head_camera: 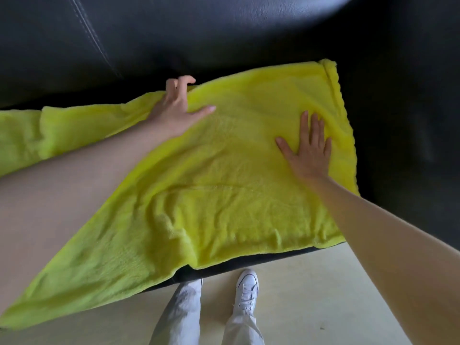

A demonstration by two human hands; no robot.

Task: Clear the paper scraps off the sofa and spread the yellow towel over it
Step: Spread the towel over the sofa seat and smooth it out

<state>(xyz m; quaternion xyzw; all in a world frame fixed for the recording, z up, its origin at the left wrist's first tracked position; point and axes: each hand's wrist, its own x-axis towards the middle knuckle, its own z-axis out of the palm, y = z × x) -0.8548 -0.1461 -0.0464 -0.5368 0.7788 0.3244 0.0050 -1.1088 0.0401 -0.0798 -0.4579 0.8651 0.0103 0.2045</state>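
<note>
The yellow towel (219, 185) lies spread across the seat of the black leather sofa (224, 38), with soft wrinkles near its front edge. My left hand (178, 105) is at the towel's far edge, its fingers curled over that edge and the thumb lying flat on the cloth. My right hand (307, 148) rests palm down with straight fingers on the right part of the towel. No paper scraps show anywhere in view.
The sofa backrest rises behind the towel, and dark seat shows to the right (398, 145). A pale floor (311, 282) lies in front, where my legs and a white sneaker (246, 292) stand close to the sofa's front edge.
</note>
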